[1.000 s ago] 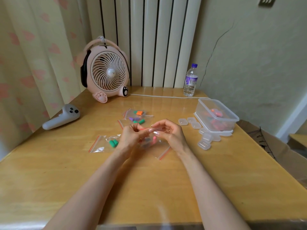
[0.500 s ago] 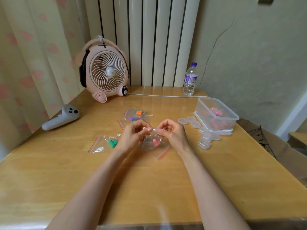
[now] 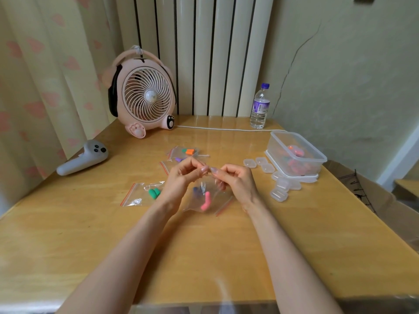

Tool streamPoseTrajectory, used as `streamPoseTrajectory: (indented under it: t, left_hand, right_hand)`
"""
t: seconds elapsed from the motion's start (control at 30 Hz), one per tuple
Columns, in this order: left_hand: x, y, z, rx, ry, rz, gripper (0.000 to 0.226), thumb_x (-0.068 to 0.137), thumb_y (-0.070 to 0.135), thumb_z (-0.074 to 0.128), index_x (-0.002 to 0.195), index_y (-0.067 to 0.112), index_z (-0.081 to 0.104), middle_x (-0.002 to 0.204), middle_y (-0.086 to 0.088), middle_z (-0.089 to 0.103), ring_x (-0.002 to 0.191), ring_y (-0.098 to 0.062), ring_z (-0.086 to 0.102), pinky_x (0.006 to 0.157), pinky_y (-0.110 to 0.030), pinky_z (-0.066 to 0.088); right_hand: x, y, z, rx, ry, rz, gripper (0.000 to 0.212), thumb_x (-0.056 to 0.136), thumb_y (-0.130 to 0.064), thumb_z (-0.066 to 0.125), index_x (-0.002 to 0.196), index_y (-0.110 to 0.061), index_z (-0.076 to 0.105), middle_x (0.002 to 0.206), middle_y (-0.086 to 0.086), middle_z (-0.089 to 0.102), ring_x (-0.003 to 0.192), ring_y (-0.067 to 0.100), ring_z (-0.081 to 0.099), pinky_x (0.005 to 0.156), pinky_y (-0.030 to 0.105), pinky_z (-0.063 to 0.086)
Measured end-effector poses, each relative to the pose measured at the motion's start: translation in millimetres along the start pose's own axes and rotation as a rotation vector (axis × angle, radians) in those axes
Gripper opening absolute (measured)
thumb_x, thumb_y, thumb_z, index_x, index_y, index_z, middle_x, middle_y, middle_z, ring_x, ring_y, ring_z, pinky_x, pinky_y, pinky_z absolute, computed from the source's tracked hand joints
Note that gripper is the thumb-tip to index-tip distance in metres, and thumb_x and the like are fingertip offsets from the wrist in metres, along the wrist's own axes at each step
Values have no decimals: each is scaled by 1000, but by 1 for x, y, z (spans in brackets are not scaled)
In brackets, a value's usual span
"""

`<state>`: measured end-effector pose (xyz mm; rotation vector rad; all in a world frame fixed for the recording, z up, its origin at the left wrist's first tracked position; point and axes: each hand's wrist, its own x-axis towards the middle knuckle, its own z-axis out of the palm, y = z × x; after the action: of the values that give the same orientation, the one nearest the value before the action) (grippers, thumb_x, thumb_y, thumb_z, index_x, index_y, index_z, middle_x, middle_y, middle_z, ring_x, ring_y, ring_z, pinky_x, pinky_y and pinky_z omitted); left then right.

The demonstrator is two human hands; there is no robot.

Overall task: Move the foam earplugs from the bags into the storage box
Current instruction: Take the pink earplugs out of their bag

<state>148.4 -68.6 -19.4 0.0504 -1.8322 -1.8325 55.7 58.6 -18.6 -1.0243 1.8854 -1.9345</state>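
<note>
Over the middle of the table, the left hand and right hand each pinch the raised end of a clear zip bag between thumb and curled fingers. A pink earplug and a dark one lie inside it. The storage box stands by the table's right edge with coloured earplugs in it, and a bag of green earplugs lies just left of the left hand.
</note>
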Motion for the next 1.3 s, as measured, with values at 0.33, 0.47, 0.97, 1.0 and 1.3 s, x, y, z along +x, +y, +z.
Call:
streamPoseTrajectory:
  t: [0.33,0.47,0.97,1.0,1.3]
  left_hand:
    - [3,-9,-6,225,27,5,14,85,22,62,77,12,55,73,3,53,71,-11,47,69,-22,39]
    - [9,-17,-15,212,335,51,19,89,16,60,73,15,51,67,0,51,66,-14,46,67,-30,38]
    - [11,-14,-8,100,380,1,14,89,11,60,75,13,57,76,-5,63,73,-14,61,73,-17,50]
    - [11,-12,-7,36,390,-19,14,89,10,59,76,12,56,77,-5,63,73,-14,63,74,-17,52]
    - [14,-8,-16,-386,422,-223,10,93,8,52,87,1,54,73,-8,55,66,-16,59,68,-21,57]
  right_hand:
    - [4,10,-3,-272,151,32,21,87,-29,64,74,-11,65,61,3,64,58,12,56,68,36,50]
    - [6,19,-4,-633,2,109,18,77,-30,71,93,-29,65,93,-5,69,93,14,60,91,37,47]
    - [11,27,-6,-689,279,-3,53,69,1,71,117,-22,61,110,3,57,107,22,50,95,28,39]
    - [12,27,-6,-649,244,-50,60,66,5,70,115,-27,61,109,-2,56,107,21,51,94,29,42]
    - [4,19,6,-386,40,-120,42,73,8,68,103,-18,54,91,-20,62,76,-5,54,68,14,45]
